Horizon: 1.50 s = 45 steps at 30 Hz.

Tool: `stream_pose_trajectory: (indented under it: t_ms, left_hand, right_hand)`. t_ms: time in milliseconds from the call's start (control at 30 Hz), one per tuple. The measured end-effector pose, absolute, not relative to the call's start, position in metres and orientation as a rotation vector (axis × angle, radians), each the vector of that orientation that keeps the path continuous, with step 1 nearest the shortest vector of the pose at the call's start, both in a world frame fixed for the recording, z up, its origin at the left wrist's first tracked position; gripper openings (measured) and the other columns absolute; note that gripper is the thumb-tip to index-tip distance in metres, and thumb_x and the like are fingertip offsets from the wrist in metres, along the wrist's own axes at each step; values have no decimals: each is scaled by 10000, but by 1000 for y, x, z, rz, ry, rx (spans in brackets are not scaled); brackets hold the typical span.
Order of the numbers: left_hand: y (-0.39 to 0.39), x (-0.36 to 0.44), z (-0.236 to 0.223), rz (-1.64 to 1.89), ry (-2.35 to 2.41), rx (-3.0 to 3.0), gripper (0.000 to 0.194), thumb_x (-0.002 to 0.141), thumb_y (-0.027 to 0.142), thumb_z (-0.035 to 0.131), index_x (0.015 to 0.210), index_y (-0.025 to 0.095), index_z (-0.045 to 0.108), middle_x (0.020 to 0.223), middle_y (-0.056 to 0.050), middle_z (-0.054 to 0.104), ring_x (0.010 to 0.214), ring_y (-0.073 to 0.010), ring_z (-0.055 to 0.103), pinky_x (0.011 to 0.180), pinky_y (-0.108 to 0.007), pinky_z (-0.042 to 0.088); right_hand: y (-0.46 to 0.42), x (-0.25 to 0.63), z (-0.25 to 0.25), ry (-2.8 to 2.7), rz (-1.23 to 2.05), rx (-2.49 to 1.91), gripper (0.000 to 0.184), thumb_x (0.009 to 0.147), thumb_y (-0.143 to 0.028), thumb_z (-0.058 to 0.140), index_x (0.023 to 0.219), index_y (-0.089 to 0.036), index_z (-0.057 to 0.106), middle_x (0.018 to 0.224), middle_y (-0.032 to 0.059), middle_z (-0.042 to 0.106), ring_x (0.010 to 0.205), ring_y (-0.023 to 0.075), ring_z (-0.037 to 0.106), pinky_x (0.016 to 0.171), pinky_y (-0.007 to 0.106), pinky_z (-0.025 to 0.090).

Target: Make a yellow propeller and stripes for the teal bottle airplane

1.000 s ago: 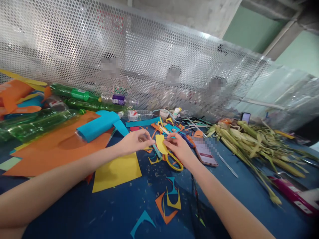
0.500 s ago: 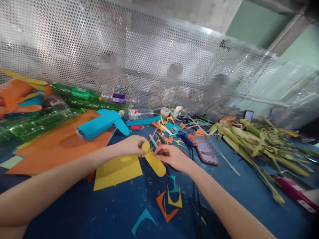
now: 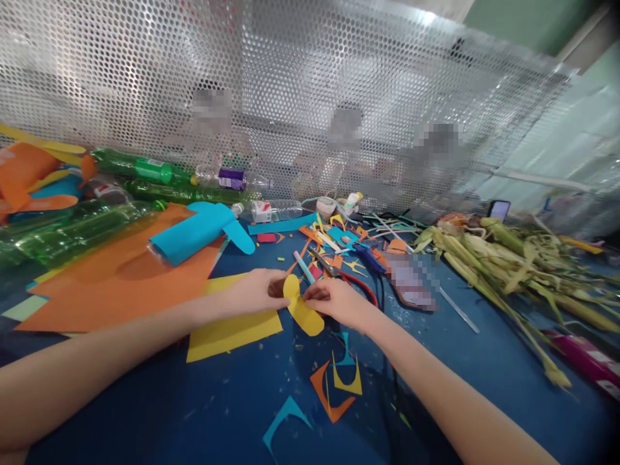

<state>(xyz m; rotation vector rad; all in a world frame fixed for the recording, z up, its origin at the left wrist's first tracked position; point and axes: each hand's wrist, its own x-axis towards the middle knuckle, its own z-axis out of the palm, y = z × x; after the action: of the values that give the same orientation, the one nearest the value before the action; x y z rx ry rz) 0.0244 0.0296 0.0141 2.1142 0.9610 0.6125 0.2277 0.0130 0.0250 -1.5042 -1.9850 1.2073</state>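
Diffuse light; glare on perforated screen (image 3: 290,77); soft shadow beneath blue-wrapped bottle (image 3: 194,236); edges stretched; top-right corner dark.

Classed as craft workshop, by contents. Fitted with blue worktable (image 3: 194,413), scattered with paper offcuts (image 3: 339,413) at 6 o'clock. Stocked with coloured sheets (image 3: 104,287) at 9 o'clock, plastic bottles (image 3: 154,169) at 10 o'clock, corn husks (image 3: 513,271) at 3 o'clock. Backed by perforated silvery screen (image 3: 290,77) at 12 o'clock.

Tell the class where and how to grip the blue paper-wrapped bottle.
Grip the blue paper-wrapped bottle around its barrel, probably best from above: it lies on its side, and paper wings stick out near the neck, leaving the opposite end clearer.
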Motion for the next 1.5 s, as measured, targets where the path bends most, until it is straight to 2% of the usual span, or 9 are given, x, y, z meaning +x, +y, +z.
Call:
stream_pose_trajectory:
  t_ms: [233,467,600,700,800,933,1100,1267,1500]
  left_hand:
    - [19,32,4,702,1096,2198,84,720,256,544,707,190,494,616,41,511,532,-113,484,471,-209,312]
    - [15,33,2,668,1101,2263,92,767,262,518,812,184,537,668,30,528,566,-113,500,499,-214,348]
    - [13,32,1,673,1100,2259,228,783,243,522,1002,185,547,711,20,548,594,-118,519,523,-217,386]
    - [11,33,-1,694,1086,2320,299,789,189,520,1087,185,526,731,11,560,616,-124,523,550,-227,414]
    - [8,34,-5,748,1050,2470,199,806,145,498,995,166,557,799,-21,577,703,-143,538,633,-257,446]
    - [3,33,-6,735,938,2703,139,855,145,438,915,155,563,860,-58,587,834,-180,542,751,-311,452]
    - [0,31,-6,662,1016,2888,172,879,210,418,820,162,572,781,-56,580,786,-199,550,706,-335,449]
    - [1,31,-1,733,1323,2666,98,788,268,550,831,182,537,804,-35,593,777,-205,567,658,-316,453]
    - [5,33,4,786,1488,2421,406,650,296,663,1000,198,481,935,-35,563,891,-232,525,751,-359,434]
  right_hand:
    - [14,231,21,-2017,1180,-1496,119,719,-209,577,809,-158,635,797,50,689,721,167,643,660,281,498]
    - [9,237,31,-2162,1105,-1528,153,776,-285,533,858,-185,615,708,20,659,586,139,616,573,257,461]
    - [6,242,48,-2291,877,-1633,172,785,-334,531,788,-185,617,589,2,606,521,128,563,526,249,405]
    - [6,245,54,-2447,941,-1594,166,745,-342,585,741,-178,610,610,-2,602,541,117,536,505,228,376]
    - [5,245,52,-2562,1049,-1564,174,696,-339,634,723,-171,595,633,-4,607,556,116,533,490,215,364]
    - [4,244,47,-2625,967,-1553,157,698,-316,623,694,-167,573,608,-9,589,544,113,523,479,213,343]
    - [5,245,44,-2649,977,-1502,153,706,-320,608,702,-171,575,606,-14,579,549,113,521,478,214,334]
    - [7,247,44,-2645,1004,-1494,168,705,-341,611,704,-175,584,614,-20,591,547,109,528,476,213,339]
    - [7,249,47,-2663,986,-1485,198,706,-372,615,724,-176,601,647,-15,608,561,102,526,474,212,340]
